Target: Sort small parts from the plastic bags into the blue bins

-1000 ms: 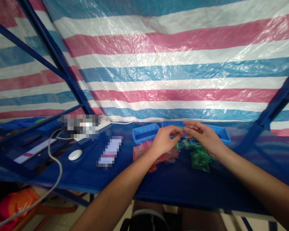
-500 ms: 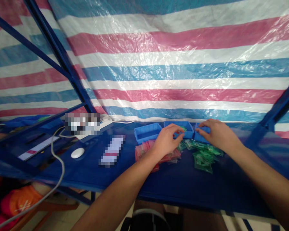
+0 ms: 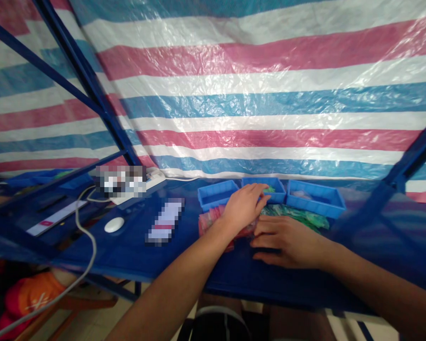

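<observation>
Left hand (image 3: 243, 206) reaches forward, fingers loosely bent. Right hand (image 3: 289, 241) lies flat, palm down, fingers spread and pointing left.

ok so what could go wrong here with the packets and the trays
1. The right hand lies flat on the green packets, close beside the red packets. A sideways sweep could mix the two piles.
2. The left hand reaches to the middle tray across the red packets, so its wrist might drag some along.
3. The middle tray looks light, and a push from the fingers may slide it.
</observation>
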`<action>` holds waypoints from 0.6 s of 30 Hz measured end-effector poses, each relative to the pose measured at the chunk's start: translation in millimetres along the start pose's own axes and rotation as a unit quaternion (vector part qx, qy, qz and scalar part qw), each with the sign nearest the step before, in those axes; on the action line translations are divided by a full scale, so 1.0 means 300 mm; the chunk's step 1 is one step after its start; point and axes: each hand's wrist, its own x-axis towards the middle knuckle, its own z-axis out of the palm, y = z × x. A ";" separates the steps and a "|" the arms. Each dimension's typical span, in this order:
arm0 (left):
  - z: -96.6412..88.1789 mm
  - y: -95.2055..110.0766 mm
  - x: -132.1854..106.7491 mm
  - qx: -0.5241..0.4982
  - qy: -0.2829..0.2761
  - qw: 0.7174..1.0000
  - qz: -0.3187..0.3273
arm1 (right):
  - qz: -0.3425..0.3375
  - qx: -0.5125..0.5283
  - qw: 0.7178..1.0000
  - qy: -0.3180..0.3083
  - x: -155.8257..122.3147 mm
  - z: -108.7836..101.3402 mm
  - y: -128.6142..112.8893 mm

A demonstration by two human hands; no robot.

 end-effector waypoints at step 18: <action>-0.006 0.005 0.001 -0.008 -0.096 0.995 -0.038 | 0.140 -0.081 0.986 -0.036 -0.012 0.001 0.032</action>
